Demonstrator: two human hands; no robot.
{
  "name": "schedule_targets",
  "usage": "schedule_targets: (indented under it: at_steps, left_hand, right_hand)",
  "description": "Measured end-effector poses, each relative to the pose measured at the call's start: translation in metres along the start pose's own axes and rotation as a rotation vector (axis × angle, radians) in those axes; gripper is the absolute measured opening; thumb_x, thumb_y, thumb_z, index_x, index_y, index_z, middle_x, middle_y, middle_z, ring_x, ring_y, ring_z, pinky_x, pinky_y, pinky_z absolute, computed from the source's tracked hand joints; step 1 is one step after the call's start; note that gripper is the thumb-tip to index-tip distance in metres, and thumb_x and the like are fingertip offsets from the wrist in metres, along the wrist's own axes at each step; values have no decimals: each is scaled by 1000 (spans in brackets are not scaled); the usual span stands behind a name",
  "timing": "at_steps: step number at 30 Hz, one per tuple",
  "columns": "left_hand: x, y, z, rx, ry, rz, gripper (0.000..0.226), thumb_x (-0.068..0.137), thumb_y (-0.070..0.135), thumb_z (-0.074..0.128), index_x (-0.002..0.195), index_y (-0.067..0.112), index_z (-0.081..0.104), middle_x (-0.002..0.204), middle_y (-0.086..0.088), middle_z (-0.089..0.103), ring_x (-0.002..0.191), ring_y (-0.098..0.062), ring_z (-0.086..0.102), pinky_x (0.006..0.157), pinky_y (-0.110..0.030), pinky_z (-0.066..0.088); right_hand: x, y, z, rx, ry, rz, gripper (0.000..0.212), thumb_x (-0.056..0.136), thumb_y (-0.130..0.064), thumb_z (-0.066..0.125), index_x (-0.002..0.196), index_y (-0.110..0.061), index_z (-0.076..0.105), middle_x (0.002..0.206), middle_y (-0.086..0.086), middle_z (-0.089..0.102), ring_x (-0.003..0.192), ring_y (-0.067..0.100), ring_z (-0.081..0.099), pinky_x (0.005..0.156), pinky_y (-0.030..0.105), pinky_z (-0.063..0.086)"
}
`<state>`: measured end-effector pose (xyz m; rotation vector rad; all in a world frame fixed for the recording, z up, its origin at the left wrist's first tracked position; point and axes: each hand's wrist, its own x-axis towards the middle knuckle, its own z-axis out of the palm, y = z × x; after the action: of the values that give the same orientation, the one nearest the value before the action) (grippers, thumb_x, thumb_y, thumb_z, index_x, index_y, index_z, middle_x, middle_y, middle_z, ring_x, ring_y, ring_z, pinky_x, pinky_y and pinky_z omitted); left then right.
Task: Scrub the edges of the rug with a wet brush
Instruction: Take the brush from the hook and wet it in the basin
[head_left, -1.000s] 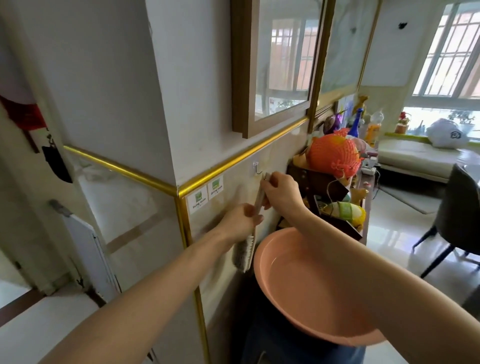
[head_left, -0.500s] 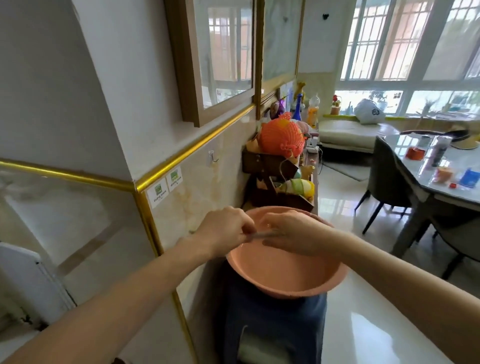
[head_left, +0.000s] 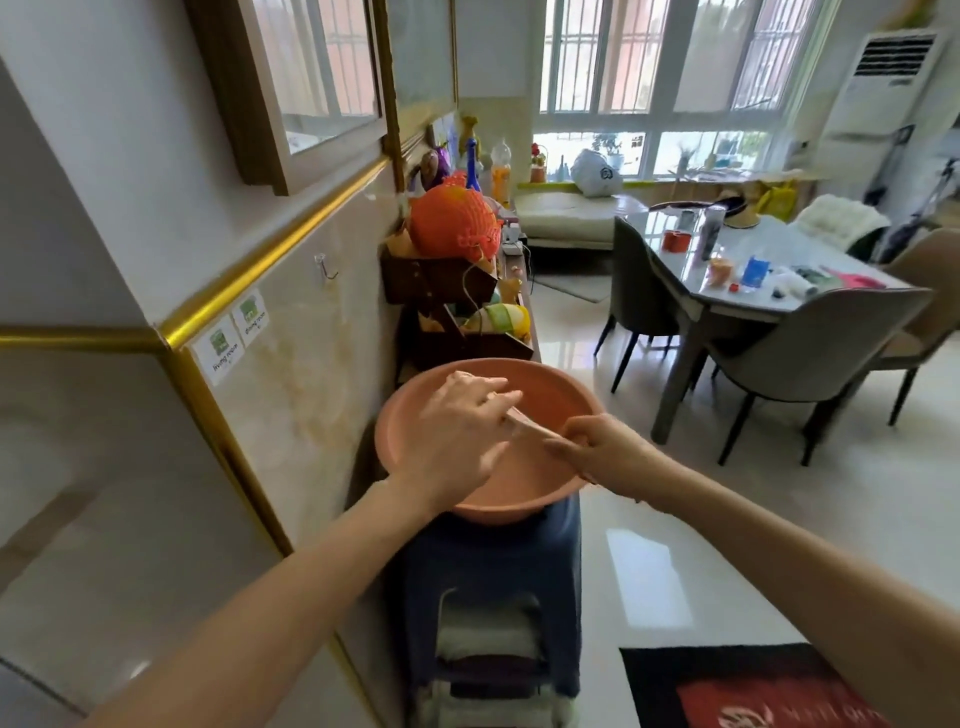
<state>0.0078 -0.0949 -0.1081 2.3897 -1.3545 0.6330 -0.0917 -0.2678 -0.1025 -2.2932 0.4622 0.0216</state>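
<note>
Both hands over the pink basin, brush handle caught between them.

The left hand (head_left: 457, 436) lies across the basin (head_left: 566, 389) with fingers curled over the near end of the brush (head_left: 530, 428), and it hides the bristle head completely; only a short pale stretch of handle shows. The right hand (head_left: 608, 457) pinches the handle's other end at the basin's right rim, so the two hands sit close together, joined by that one brush. Whether there is water in the basin is hard to make out. One basin, on one dark blue stool (head_left: 493, 582) against the wall. The rug (head_left: 727, 686), black edge with a red centre, lies on the floor at the lower right, cut off by the frame and partly behind the right forearm. Beyond stand one dining table (head_left: 737, 291) and three chairs that I can count.
</note>
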Motion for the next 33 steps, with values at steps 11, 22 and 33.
schedule_targets:
  at_steps: [11, 22, 33]
  left_hand:
    - [-47, -20, 41, -135, -611, -480, 30, 92, 49, 61, 99, 25, 76, 98, 9, 72, 92, -12, 64, 79, -34, 54]
    - [-37, -26, 48, -44, -583, -510, 27, 86, 48, 68, 92, 23, 77, 91, 8, 72, 86, -14, 65, 75, -33, 55]
    - [-31, -25, 50, -17, -594, -527, 25, 84, 47, 72, 90, 23, 76, 88, 8, 72, 82, -14, 66, 67, -29, 49]
  right_hand:
    - [90, 32, 45, -652, -28, -78, 38, 98, -17, 41, 125, -35, 61, 128, 0, 58, 108, 25, 60, 89, 38, 52]
    - [108, 46, 48, -467, -95, 17, 25, 96, -25, 53, 117, -27, 67, 116, 4, 62, 92, 23, 63, 85, 38, 57]
    - [76, 30, 21, -416, 180, -205, 28, 99, -30, 51, 123, -29, 66, 121, -3, 63, 100, 22, 63, 87, 38, 55]
